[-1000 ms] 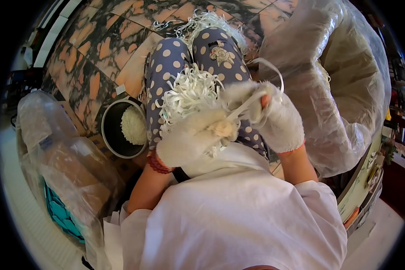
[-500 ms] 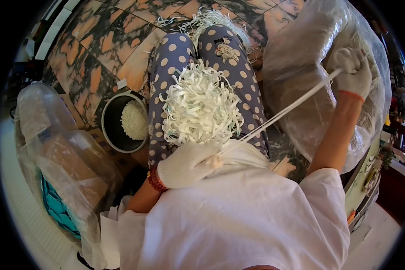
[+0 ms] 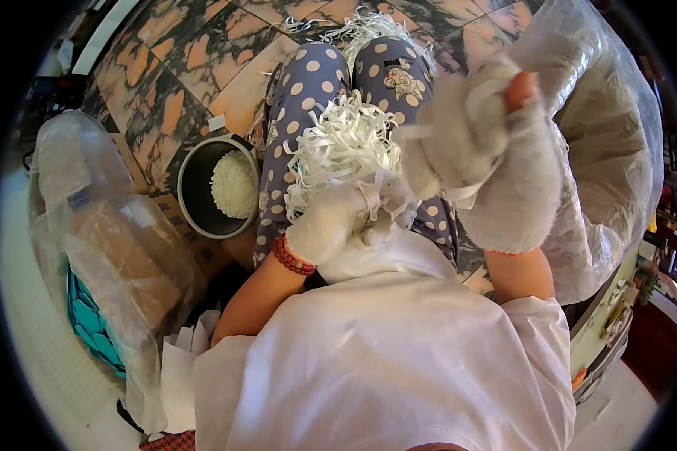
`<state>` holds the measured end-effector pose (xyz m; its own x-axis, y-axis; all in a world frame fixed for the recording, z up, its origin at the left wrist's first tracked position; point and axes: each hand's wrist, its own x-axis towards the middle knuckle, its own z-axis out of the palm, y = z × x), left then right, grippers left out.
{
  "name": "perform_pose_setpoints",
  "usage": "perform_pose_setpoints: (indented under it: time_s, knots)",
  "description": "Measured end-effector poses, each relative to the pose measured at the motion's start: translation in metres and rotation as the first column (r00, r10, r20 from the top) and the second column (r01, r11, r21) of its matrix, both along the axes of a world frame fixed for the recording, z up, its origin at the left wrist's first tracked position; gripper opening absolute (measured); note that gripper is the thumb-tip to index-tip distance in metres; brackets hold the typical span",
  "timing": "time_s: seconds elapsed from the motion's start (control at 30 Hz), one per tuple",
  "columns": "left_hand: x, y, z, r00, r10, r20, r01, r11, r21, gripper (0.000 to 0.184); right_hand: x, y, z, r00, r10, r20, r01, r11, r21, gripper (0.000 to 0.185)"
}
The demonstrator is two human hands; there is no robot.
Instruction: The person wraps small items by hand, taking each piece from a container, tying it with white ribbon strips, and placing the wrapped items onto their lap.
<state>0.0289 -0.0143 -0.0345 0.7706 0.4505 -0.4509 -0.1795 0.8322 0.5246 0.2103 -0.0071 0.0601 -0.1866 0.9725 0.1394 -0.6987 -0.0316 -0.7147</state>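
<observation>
A heap of white strips [image 3: 346, 143] lies on my lap, over trousers with pale dots [image 3: 301, 90]. Both hands wear white gloves. My left hand [image 3: 338, 218] is closed at the near edge of the heap, with white strip between its fingers. Raised to the right of the heap, my right hand [image 3: 496, 150] is closed and blurred by motion, a bare fingertip poking out of the glove. White strip is wound about its fingers, and a loose end hangs below them.
A round metal pot [image 3: 195, 188] with white granules [image 3: 234, 185] stands left of my legs. Farther left are plastic-wrapped cardboard [image 3: 120, 248] and teal pieces [image 3: 90, 319]. A large clear plastic bag [image 3: 617, 165] stands at the right. More strips [image 3: 376, 28] lie beyond my knees.
My right hand has come back from the far right, over the plastic bag, to beside my lap. The long taut strip between the hands no longer shows. My left hand has risen slightly.
</observation>
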Motion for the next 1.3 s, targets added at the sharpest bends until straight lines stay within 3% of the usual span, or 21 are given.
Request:
perform_pose_setpoints:
  time_s: [0.07,0.17,0.2,0.27,0.3,0.33,0.37,0.4,0.47,0.53,0.57,0.63,0.7,0.73,0.77,0.8,0.87,1.0,1.13,1.23,1.3]
  knots:
    - [0.003,0.001,-0.003,0.997,0.026,0.078,-0.024,0.999,-0.026,0.042,0.002,0.012,0.004,0.989,0.080,-0.121,-0.056,0.980,0.192,0.037]
    - [0.003,0.002,-0.018,0.971,0.045,0.235,-0.012,0.990,-0.139,0.048,0.017,0.014,0.025,0.991,0.100,-0.086,-0.072,0.956,0.283,0.034]
    - [0.002,0.002,-0.022,0.955,0.050,0.292,0.005,0.983,-0.185,0.050,0.021,0.002,0.032,0.995,-0.026,-0.094,0.054,0.950,0.308,0.030]
    - [0.000,-0.001,-0.017,0.994,0.034,0.108,-0.035,0.999,0.002,0.045,0.027,-0.020,0.047,0.952,-0.291,-0.097,0.307,0.889,0.339,0.021]
    - [-0.001,-0.001,-0.013,0.997,0.037,0.074,-0.040,0.998,0.040,0.043,0.032,-0.017,0.060,0.856,-0.517,0.020,0.446,0.757,0.478,0.021]
    - [-0.001,-0.002,-0.010,0.998,0.040,0.039,-0.043,0.996,0.078,0.040,0.035,-0.011,0.076,0.670,-0.736,0.096,0.556,0.583,0.592,0.021]
    - [-0.002,-0.001,-0.006,0.997,0.040,0.067,-0.044,0.997,0.058,0.037,0.051,-0.020,0.086,0.372,-0.920,0.122,0.641,0.350,0.684,0.021]
    - [-0.003,0.000,-0.003,0.995,0.037,0.096,-0.041,0.998,0.037,0.034,0.068,-0.029,0.096,0.000,-0.991,0.135,0.672,0.100,0.733,0.021]
    - [-0.006,0.002,0.002,0.996,0.004,0.093,-0.005,1.000,0.005,0.031,0.099,-0.035,0.103,-0.055,-0.992,-0.113,0.666,-0.121,0.736,0.022]
    - [-0.007,0.004,0.006,0.998,-0.019,0.055,0.018,1.000,0.009,0.030,0.145,-0.020,0.103,-0.290,-0.922,-0.257,0.372,-0.356,0.857,0.023]
    - [-0.007,0.004,0.008,1.000,-0.026,0.017,0.026,0.999,0.025,0.029,0.180,-0.032,0.100,-0.426,-0.898,-0.109,0.395,-0.293,0.871,0.019]
    - [-0.009,0.005,0.010,0.998,-0.054,-0.029,0.056,0.996,0.075,0.030,0.268,-0.063,0.080,-0.581,-0.735,0.349,0.524,-0.010,0.852,0.017]
    - [-0.017,0.008,0.010,0.994,-0.096,-0.051,0.103,0.985,0.139,0.031,0.330,-0.085,0.048,-0.571,-0.370,0.733,0.532,0.512,0.674,0.024]
    - [-0.020,0.010,0.012,0.996,-0.089,-0.003,0.088,0.980,0.180,0.029,0.342,-0.092,0.030,-0.597,-0.156,0.787,0.447,0.750,0.488,0.030]
    - [-0.023,0.010,0.013,0.998,-0.063,0.019,0.059,0.984,0.167,0.029,0.303,-0.084,0.019,-0.767,0.002,0.642,0.255,0.919,0.301,0.032]
    - [-0.024,0.011,0.014,0.999,-0.032,0.041,0.025,0.987,0.158,0.028,0.281,-0.089,0.009,-0.817,0.184,0.546,0.341,0.918,0.201,0.033]
    - [-0.028,0.015,0.019,0.994,0.001,0.112,-0.018,0.989,0.149,0.026,0.262,-0.089,-0.002,-0.807,0.167,0.566,0.414,0.844,0.340,0.036]
    - [-0.046,0.022,0.028,0.975,0.214,-0.060,-0.182,0.923,0.338,0.030,0.191,-0.074,-0.001,-0.785,0.054,0.617,0.501,0.641,0.582,0.041]
    - [-0.082,0.042,0.010,0.844,0.517,-0.143,-0.432,0.812,0.392,0.028,0.174,-0.072,-0.002,-0.830,-0.180,0.528,0.179,0.810,0.559,0.039]
    - [-0.128,0.062,-0.025,0.721,0.625,-0.299,-0.539,0.777,0.325,0.027,0.182,-0.075,-0.005,-0.703,0.109,0.703,0.541,0.724,0.429,0.029]
    - [-0.144,0.067,-0.047,0.559,0.697,-0.448,-0.604,0.713,0.356,0.028,0.177,-0.078,-0.006,-0.785,-0.051,0.617,0.393,0.730,0.559,0.024]
